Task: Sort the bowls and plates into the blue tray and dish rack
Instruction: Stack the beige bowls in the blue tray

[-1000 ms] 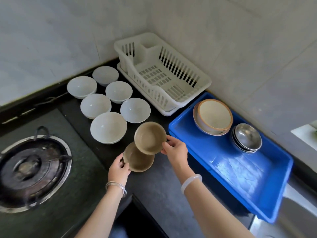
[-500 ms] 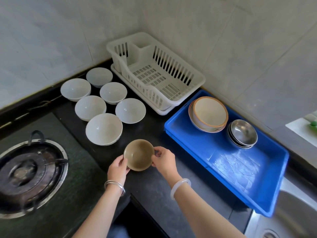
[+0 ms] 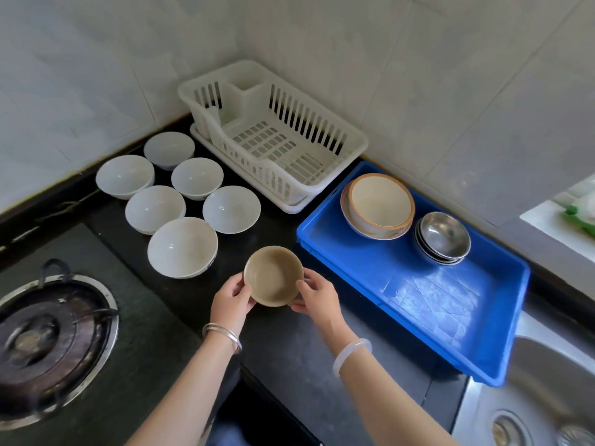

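While the fingers (image 3: 243,289) of the left hand (image 3: 232,300) are curling against one side of the tan bowl (image 3: 273,275), those of the right hand (image 3: 317,297) are closing on the opposite rim, so both hands are gripping this one bowl between them, low over the dark counter (image 3: 283,349); whether its base is touching the counter I cannot tell. Whether it is a single bowl or a nested pair is also unclear from above. Just beside it to the right, the blue tray (image 3: 428,300) is sitting with a cream bowl stack (image 3: 380,204) and a steel bowl stack (image 3: 442,236) in its far end, its near half bare. Behind, the white dish rack (image 3: 273,136) is standing empty, and six white bowls (image 3: 180,201) are waiting on the counter to the left. The risk, as I judge it, is that a rim-only pinch is letting a glazed bowl slip, or that it is clipping the tray's raised wall on the way across; a swing leftward could knock the nearest white bowl.
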`<action>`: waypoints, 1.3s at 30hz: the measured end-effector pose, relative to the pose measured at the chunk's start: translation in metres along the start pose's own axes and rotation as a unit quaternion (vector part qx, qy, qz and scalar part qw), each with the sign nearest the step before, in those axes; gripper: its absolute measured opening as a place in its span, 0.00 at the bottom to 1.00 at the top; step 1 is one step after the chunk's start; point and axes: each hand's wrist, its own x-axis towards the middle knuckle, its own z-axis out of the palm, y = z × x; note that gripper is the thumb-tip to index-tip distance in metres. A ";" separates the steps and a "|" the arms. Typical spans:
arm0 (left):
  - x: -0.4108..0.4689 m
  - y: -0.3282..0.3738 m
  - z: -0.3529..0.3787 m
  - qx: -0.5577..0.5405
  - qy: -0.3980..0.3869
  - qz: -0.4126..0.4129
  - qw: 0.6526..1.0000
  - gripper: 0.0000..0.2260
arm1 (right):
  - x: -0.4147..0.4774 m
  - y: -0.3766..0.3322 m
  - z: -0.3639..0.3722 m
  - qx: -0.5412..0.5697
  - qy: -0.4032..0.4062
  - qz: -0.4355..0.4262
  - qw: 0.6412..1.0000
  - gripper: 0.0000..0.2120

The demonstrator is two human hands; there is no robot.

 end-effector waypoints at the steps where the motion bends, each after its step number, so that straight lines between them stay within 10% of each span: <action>1: -0.002 0.007 0.009 0.000 -0.018 0.010 1.000 0.12 | -0.004 -0.004 -0.009 0.017 0.018 -0.011 1.000 0.17; 17: -0.052 0.012 0.240 0.085 -0.306 -0.018 0.948 0.07 | -0.042 0.024 -0.204 0.279 0.275 -0.016 0.920 0.11; 39: -0.041 -0.063 0.386 0.170 -0.336 -0.099 0.921 0.15 | 0.038 0.072 -0.293 0.412 0.414 0.042 0.811 0.16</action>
